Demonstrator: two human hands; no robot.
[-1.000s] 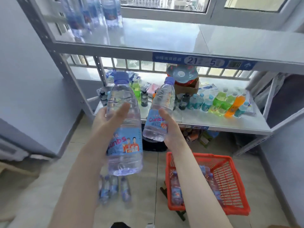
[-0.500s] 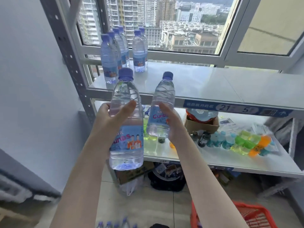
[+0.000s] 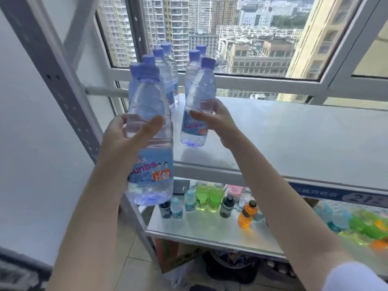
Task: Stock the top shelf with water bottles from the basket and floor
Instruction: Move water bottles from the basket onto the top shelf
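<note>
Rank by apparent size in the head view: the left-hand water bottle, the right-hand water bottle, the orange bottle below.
1. left-hand water bottle
2. right-hand water bottle: same label, so nearness may explain the gap
3. orange bottle, smallest

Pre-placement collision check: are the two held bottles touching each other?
Apart. The head view shows a strip of top shelf between the left bottle, held by the left hand, and the right bottle, held by the right hand.
</note>
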